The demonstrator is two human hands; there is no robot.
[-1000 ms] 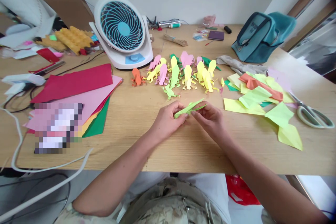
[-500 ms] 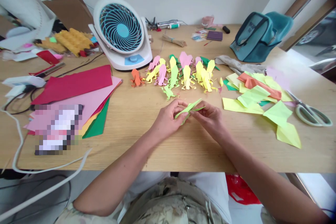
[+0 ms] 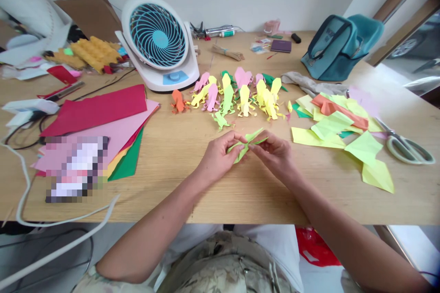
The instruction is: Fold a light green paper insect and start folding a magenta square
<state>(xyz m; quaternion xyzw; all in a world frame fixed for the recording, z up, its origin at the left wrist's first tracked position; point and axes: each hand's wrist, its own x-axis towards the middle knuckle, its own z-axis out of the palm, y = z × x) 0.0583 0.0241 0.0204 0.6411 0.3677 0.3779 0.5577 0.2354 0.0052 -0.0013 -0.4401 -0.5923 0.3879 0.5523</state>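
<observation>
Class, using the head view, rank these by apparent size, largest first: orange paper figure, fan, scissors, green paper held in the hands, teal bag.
1. Fan
2. Teal bag
3. Scissors
4. Green paper, partly covered
5. Orange paper figure

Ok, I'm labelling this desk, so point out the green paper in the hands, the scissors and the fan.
Green paper (image 3: 253,136), head view: its upper flap.
Scissors (image 3: 398,138), head view: where blades meet handles.
Fan (image 3: 160,39), head view: the hub of its grille.
</observation>
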